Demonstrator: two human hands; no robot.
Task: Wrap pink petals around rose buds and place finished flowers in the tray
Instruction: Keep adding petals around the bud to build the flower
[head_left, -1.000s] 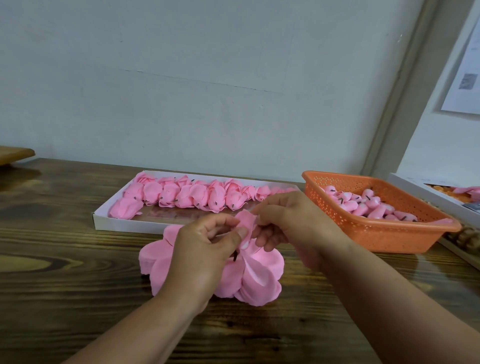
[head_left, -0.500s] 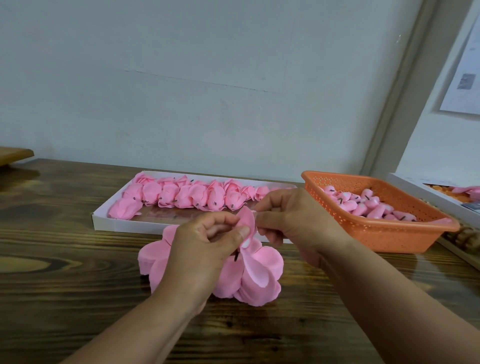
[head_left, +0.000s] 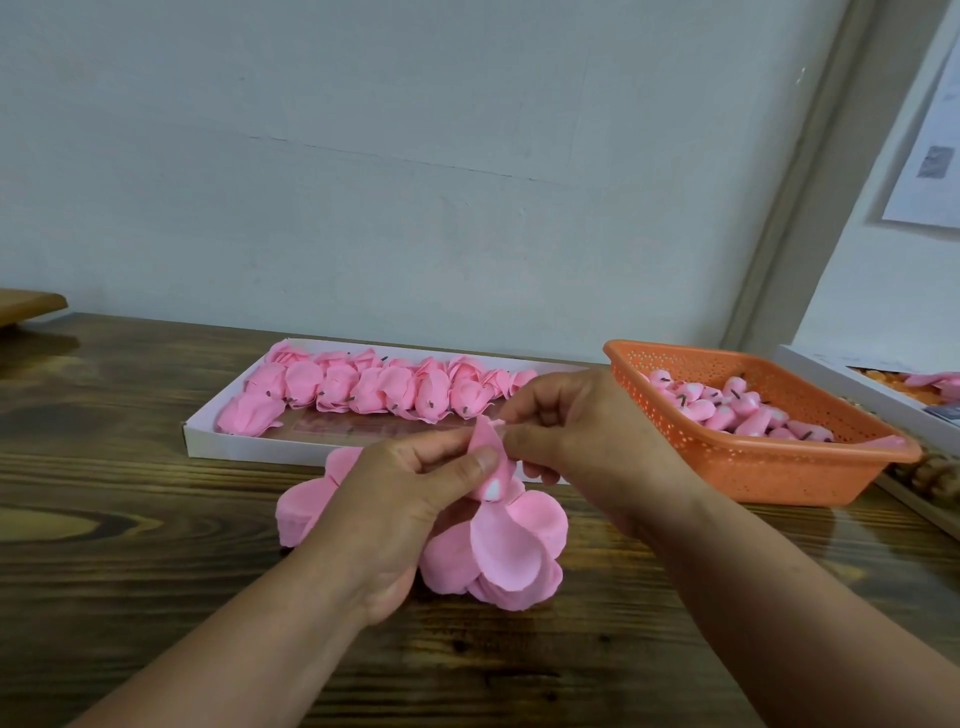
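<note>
My left hand (head_left: 415, 493) grips a rose bud (head_left: 493, 486) between thumb and fingers, just above a pile of loose pink petals (head_left: 509, 551) on the wooden table. My right hand (head_left: 576, 441) pinches the upper edge of a pink petal (head_left: 485, 439) that stands against the bud. Most of the bud is hidden by my fingers. Behind my hands lies a flat white tray (head_left: 249, 449) holding a row of finished pink flowers (head_left: 374, 389).
An orange plastic basket (head_left: 779, 467) with several pink buds (head_left: 727, 410) stands at the right. A white box (head_left: 831, 371) sits at the far right edge, and a wooden board (head_left: 26, 306) at the far left. A pale wall rises behind the table.
My right hand has lifted the petal's edge slightly up and to the right, and the petal now stands taller against the bud. My left hand has stayed in place.
</note>
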